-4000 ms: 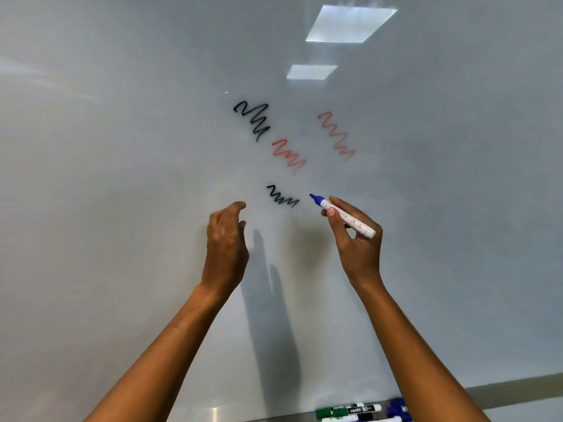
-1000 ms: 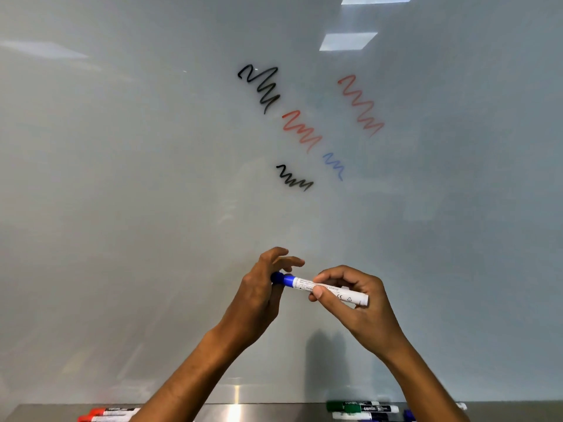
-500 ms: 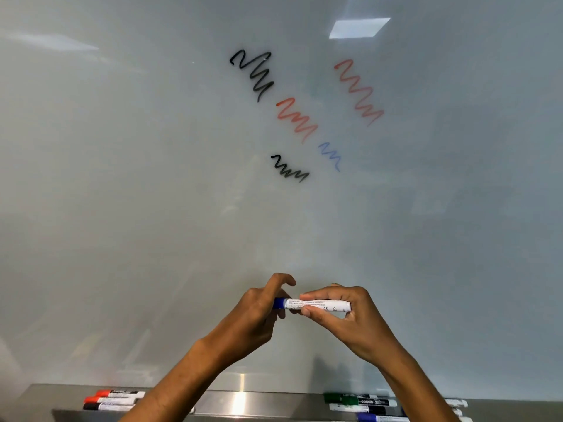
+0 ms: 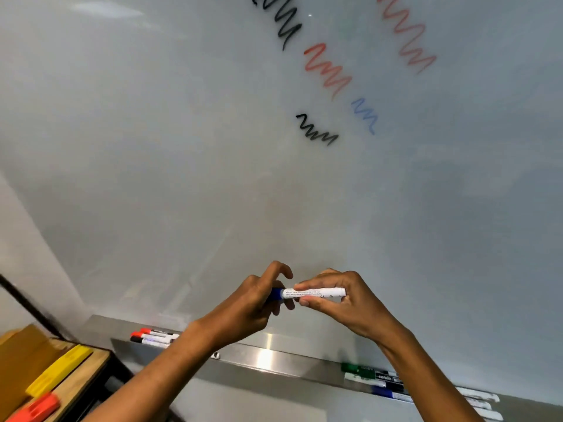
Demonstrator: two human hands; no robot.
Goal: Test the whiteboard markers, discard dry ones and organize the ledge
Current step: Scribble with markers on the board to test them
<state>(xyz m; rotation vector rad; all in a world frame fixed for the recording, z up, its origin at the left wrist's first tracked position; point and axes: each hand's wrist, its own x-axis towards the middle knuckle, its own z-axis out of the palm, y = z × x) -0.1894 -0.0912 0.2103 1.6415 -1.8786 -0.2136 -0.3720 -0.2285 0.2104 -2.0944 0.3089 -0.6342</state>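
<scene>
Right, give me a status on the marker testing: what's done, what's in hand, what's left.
Done: five test scribbles on the whiteboard, two black, two red and a faint blue scribble. In hand: the blue marker, gripped by the right hand with the left hand on its cap end. Left: green and blue markers at the right of the ledge, red-capped ones at the left; nothing visibly discarded.

bare ledge stretch mid-span, red markers crowding its left, green and blue markers blocking its right

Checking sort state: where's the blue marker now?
Head view, lower centre: blue marker held level between left hand and right hand, above the ledge.
</scene>
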